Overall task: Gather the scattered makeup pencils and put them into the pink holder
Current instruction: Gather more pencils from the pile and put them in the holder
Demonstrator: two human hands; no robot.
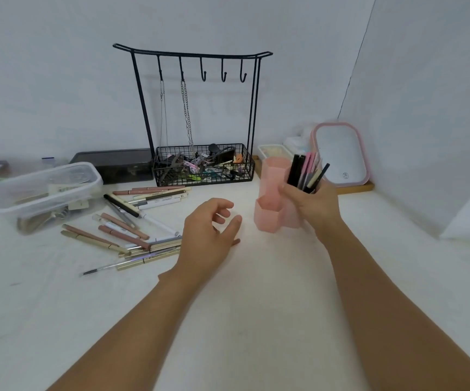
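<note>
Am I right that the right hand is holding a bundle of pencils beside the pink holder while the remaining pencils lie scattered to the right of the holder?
Not quite. The right hand does hold a bundle of pencils beside the pink holder, but the remaining pencils lie scattered to the left of the holder, beyond the open left hand. The head view shows this.

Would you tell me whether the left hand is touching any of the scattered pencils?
Cannot tell. In the head view the left hand overlaps the near ends of the scattered pencils, hiding any contact.

L hand relaxed; R hand fingers curled.
</note>
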